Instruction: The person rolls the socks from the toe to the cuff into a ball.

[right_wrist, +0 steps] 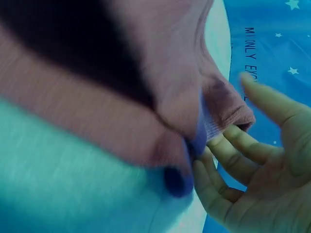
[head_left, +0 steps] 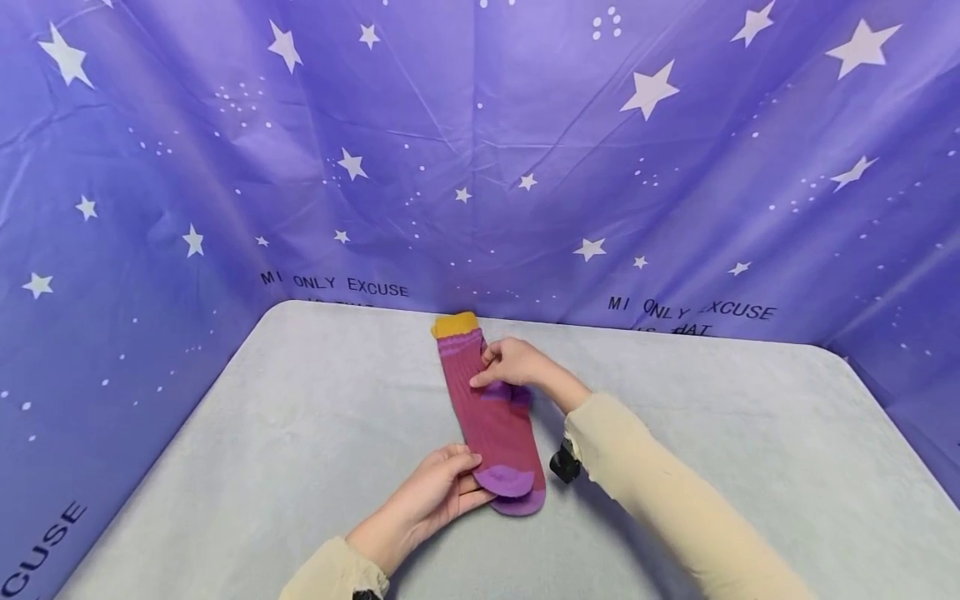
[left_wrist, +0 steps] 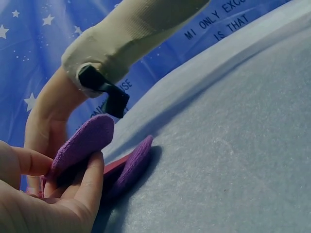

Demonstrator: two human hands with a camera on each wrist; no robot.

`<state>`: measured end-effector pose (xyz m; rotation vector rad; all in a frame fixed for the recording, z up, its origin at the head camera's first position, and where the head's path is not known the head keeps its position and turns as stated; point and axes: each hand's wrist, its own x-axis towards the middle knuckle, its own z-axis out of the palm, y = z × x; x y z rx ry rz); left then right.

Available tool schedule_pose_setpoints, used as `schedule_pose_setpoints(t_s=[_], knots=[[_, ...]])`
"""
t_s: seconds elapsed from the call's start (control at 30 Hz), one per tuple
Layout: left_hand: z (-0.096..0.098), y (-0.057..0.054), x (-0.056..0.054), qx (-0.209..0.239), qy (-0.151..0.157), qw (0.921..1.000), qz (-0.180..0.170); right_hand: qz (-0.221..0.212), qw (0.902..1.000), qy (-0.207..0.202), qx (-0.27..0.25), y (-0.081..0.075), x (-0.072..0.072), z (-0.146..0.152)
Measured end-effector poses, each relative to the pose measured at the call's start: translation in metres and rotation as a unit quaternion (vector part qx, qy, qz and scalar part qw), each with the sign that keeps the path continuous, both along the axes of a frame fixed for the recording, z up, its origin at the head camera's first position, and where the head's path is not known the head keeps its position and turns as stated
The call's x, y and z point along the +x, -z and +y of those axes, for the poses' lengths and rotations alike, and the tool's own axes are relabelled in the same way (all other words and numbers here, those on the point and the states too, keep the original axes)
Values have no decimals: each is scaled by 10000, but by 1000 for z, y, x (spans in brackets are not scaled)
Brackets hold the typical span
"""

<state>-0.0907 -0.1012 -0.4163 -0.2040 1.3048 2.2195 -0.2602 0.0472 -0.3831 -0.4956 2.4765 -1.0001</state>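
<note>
Two maroon socks lie one over the other near the middle of the table. The upper sock (head_left: 491,425) has a mustard cuff at the far end and a purple toe nearest me. Below it, the lower sock (head_left: 527,503) shows its purple toe and part of one side. My left hand (head_left: 435,492) pinches the upper sock's toe end, thumb on top and fingers beneath, holding it raised off the lower one in the left wrist view. At the leg's right edge is my right hand (head_left: 516,363); in the right wrist view its fingers touch the fabric by the purple heels, the thumb apart.
A pale grey cloth covers the table (head_left: 315,433). Behind it and at the sides hangs a purple curtain (head_left: 420,167) with white stars and printed words. A black strap piece (head_left: 565,463) hangs from my right sleeve, beside the socks.
</note>
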Motion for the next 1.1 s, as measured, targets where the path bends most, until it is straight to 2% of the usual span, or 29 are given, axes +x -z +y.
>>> schedule_pose_setpoints(t_s=[0.1, 0.23, 0.5, 0.77, 1.0, 1.1], knots=[[1, -1, 1, 82, -22, 10000, -19, 308, 9989, -219, 286, -1, 1, 7], [2, -2, 1, 148, 38, 9999, 34, 438, 9981, -182, 383, -1, 0, 13], [6, -1, 2, 86, 107, 9999, 43, 223, 9994, 11, 260, 0, 2, 24], [6, 2, 5, -435, 305, 9983, 249, -343, 9987, 354, -142, 5, 6, 37], [-11, -3, 4, -918, 756, 9912, 586, -167, 9988, 409, -229, 6, 12, 49], [-17, -7, 4, -991, 844, 9894, 641, -267, 9978, 456, -394, 6, 15, 52]])
